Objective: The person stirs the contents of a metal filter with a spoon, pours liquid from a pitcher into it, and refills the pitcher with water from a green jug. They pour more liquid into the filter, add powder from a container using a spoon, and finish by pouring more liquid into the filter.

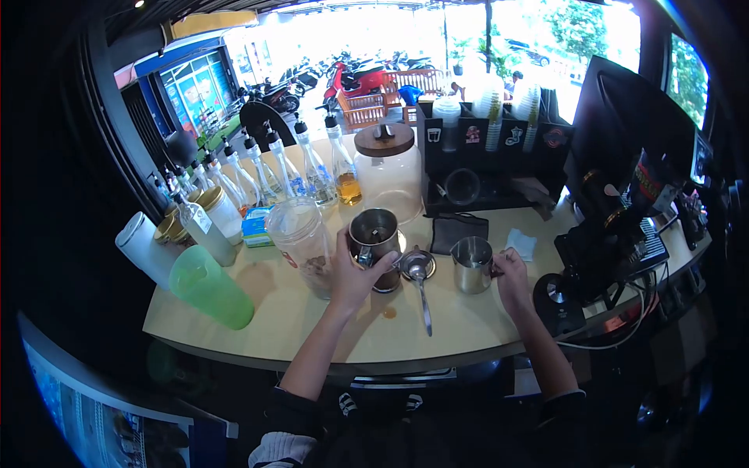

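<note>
My left hand [357, 274] is wrapped round the near side of a tall metal cup [376, 243], which stands upright on the counter. Something small and pale shows inside it. With my right hand [512, 279] I grip the handle of a steel milk pitcher [471, 274], upright at the counter's right half. Between the two vessels lies a metal spoon [423, 300], its bowl over a round metal piece. Just left of the cup stands a clear plastic jar [300, 238] with brown contents, partly hidden by my left hand.
A green tumbler [209, 288] leans at the left. Several pump bottles [343, 168] line the back beside a wooden-lidded glass jar [388, 175]. A black cup organizer [499, 156] and dark machine [605, 234] stand right. A small spill [389, 313] lies near the front edge.
</note>
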Motion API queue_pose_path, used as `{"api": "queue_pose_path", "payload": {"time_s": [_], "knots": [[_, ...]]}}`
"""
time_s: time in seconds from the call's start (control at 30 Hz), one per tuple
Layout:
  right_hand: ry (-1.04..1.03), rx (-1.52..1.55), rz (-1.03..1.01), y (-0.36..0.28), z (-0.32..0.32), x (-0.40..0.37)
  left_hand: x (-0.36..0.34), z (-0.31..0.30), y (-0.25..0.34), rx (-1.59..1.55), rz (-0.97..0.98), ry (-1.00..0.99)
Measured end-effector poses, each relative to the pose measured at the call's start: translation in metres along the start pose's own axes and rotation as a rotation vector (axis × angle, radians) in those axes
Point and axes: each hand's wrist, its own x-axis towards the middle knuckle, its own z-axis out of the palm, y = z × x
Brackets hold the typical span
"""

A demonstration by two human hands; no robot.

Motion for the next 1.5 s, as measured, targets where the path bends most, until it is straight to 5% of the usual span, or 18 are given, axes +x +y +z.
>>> {"api": "queue_pose_path", "payload": {"time_s": [0.23,0.3,0.33,0.4,0.47,0.57,0.87,1.0,1.17,1.37,1.5], "knots": [[0.043,-0.454,-0.160,0.003,-0.016,-0.006,0.001,0.000,-0.007,-0.014,0.026,-0.025],[0.071,-1.032,-0.606,-0.043,0.019,-0.027,0.001,-0.001,-0.005,-0.019,0.023,-0.023],[0.069,-1.034,-0.603,-0.046,0.029,-0.034,0.000,0.000,-0.005,-0.023,0.023,-0.021],[-0.493,-0.918,-0.191,-0.043,0.047,-0.051,0.000,-0.001,-0.005,-0.014,0.025,-0.019],[-0.712,-1.003,-0.278,-0.030,0.067,-0.062,0.000,0.000,-0.007,-0.006,0.035,-0.019],[-0.831,-1.353,-0.153,-0.011,0.079,-0.057,0.001,-0.002,-0.010,0.003,0.030,-0.009],[-1.059,-1.410,-0.286,0.002,0.081,-0.046,0.001,-0.003,0.007,0.049,-0.011,-0.027],[-0.981,-1.320,-0.357,0.006,0.078,-0.047,0.003,-0.003,0.008,0.080,-0.013,-0.043],[-0.476,-0.886,-0.332,-0.018,0.083,-0.040,0.006,0.005,-0.006,0.187,0.110,0.078],[-0.201,-0.567,-0.456,-0.079,0.101,-0.002,0.006,-0.002,0.006,0.102,0.002,-0.031],[-0.439,-0.694,-0.626,-0.103,0.142,0.015,0.006,-0.006,0.005,0.033,-0.020,-0.063]]}}
